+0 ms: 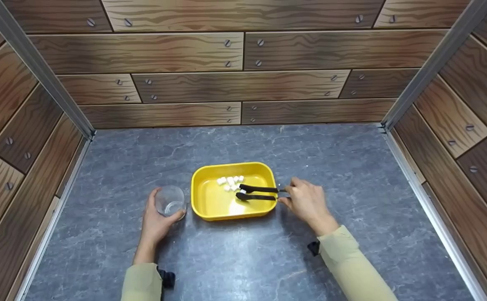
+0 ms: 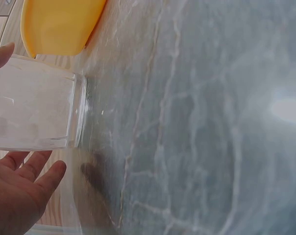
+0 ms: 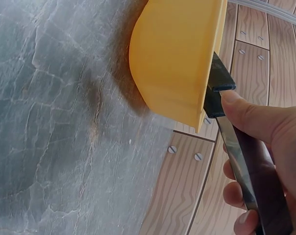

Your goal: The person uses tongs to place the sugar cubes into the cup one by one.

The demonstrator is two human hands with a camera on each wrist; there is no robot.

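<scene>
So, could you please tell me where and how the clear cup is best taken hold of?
I'd grip the clear cup around its outer wall, from the left, as the left hand does: it is upright, so a side grip leaves its mouth free, and the yellow tray sits close on its right.

No writing, label, brand, number or sign can be read in any of the three views.
</scene>
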